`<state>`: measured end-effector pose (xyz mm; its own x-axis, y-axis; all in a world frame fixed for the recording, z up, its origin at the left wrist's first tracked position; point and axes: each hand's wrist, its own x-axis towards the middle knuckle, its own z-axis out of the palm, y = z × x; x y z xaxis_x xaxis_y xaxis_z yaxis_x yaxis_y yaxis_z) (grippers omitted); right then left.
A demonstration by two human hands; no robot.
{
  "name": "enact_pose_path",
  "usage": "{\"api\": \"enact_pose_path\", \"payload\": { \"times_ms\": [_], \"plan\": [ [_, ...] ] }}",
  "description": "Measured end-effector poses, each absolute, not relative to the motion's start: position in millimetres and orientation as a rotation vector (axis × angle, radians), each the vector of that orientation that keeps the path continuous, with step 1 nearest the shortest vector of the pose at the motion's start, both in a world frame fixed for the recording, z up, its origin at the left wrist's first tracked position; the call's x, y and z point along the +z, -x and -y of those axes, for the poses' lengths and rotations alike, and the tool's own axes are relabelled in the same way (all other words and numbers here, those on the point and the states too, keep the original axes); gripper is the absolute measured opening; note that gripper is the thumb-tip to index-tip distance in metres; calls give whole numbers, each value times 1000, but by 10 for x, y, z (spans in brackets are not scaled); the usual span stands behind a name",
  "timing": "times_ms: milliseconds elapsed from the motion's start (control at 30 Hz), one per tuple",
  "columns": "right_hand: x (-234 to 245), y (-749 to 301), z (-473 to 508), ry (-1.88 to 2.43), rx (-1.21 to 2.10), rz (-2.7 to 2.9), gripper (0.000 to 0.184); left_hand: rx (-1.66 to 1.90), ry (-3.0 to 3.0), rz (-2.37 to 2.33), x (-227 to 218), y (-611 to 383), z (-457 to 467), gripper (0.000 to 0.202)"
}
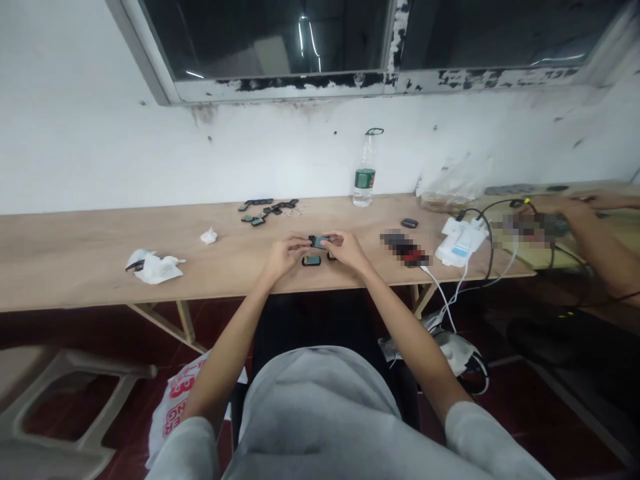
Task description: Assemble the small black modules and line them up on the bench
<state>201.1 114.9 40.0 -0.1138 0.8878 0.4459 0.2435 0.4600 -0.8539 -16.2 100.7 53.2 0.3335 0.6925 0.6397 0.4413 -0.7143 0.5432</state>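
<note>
Over the wooden table [90, 247], both hands hold a small black rectangular piece with a grey-green face [320, 243]. My right hand [349, 251] pinches its right end between thumb and fingers. The fingertips of my left hand [289, 255] are closed at its left end. Just below lies a similar black-framed piece [311, 261], flat near the table's front edge. Another small dark piece shows partly beneath my right hand. Toward the wall lies a cluster of several similar dark pieces [265, 211], with small light bits beside it.
Crumpled tissues [159, 268] lie left. A water bottle [364, 180] stands by the wall. On the right are a black oval object [409, 223], a blurred-out item, a white power strip [457, 243] with cables, and another person's arm [590, 233]. A stool [85, 373] stands lower left.
</note>
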Motion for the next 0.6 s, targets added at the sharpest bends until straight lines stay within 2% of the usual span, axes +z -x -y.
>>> {"api": "enact_pose_path", "payload": {
  "times_ms": [200, 600],
  "plan": [
    [467, -1977, -1034, 915, 912, 1574, 28, 1268, -2511, -1065, 658, 104, -874, 21],
    [502, -1990, -1010, 882, 998, 1516, 31, 1310, -2545, -996, 612, 141, -917, 22]
  ]
}}
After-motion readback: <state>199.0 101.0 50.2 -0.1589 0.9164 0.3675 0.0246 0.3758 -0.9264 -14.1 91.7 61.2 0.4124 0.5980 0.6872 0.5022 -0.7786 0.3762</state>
